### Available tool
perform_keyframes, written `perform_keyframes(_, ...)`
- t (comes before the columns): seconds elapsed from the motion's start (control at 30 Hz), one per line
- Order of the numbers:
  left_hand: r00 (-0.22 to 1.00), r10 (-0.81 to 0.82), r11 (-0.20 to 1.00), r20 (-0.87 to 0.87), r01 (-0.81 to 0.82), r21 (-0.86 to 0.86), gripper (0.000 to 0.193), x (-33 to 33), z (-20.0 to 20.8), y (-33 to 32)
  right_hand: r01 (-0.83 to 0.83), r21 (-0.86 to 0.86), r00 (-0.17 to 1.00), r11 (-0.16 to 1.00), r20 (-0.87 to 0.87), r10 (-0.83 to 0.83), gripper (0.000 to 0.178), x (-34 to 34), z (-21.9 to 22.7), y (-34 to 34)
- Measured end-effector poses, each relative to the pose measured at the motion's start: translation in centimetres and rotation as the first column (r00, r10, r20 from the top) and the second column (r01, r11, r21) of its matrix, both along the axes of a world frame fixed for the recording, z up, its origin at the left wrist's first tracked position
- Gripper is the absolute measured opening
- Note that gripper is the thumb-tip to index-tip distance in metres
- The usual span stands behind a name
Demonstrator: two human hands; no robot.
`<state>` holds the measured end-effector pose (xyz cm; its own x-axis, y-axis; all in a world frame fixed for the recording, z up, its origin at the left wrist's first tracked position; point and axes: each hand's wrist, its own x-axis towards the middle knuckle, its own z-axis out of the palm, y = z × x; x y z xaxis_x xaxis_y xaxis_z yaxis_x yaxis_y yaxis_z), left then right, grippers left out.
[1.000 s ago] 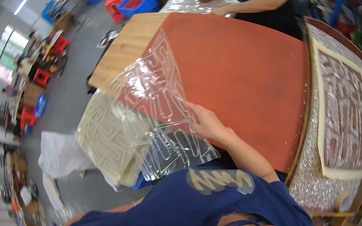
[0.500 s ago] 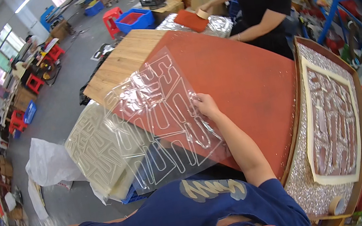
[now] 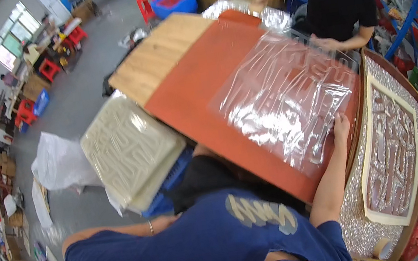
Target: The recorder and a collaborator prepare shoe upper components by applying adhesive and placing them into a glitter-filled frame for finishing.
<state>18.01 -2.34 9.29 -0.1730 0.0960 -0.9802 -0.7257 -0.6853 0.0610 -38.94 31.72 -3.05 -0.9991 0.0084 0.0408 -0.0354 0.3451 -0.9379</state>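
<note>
Over on the left, the white plastic bag sits on the grey floor, and beside it the stack of pale embossed sheets now shows its top clear; half a second ago the transparent sheet was overlapping its right side. Next, the left hand, low down past its bracelet, mostly hidden by the blue shirt; how its fingers stand, I cannot tell. On to the wooden panel, bare now where the sheet's corner had crossed it, and the red board, whose left part is uncovered too. And here's the big change: the transparent sheet has swung right, spread over the board's right half, creased and glaring with light. The co-worker's hand is near its far edge; whether they touch, I can't tell. At the near right corner, the right hand has travelled along with it, fingers clamped on the edge. Just beyond, the cream-framed panel lies on its silvery tray, same as before.
</note>
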Motion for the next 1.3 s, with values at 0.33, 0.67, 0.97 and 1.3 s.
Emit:
perform_keyframes(0.33,0.993,-0.07,0.992,0.091,0.078,-0.095,0.044,-0.2,-4.4,0.2,0.142,0.595,0.783,0.791,-0.556,0.277,0.034,11.2,7.3,-2.3)
perform_keyframes(0.67,0.771,0.347,0.936,-0.533,-0.323,0.142,0.021,3.5,-5.8,-4.2,-0.562,-0.133,0.791,0.816,0.202,0.578,0.024,26.7,10.4,-6.3)
perform_keyframes(0.97,0.989,-0.102,0.924,-0.109,0.053,-0.379,0.034,6.7,-13.1,-2.2,-0.816,0.024,0.484,0.578,0.576,0.659,0.023,34.1,6.7,0.9)
perform_keyframes(1.3,0.434,-0.845,0.38,-0.312,0.077,-0.922,0.009,-5.7,-3.7,-1.0,-0.803,-0.026,0.455,0.596,0.619,0.64,0.028,38.2,6.7,5.5)
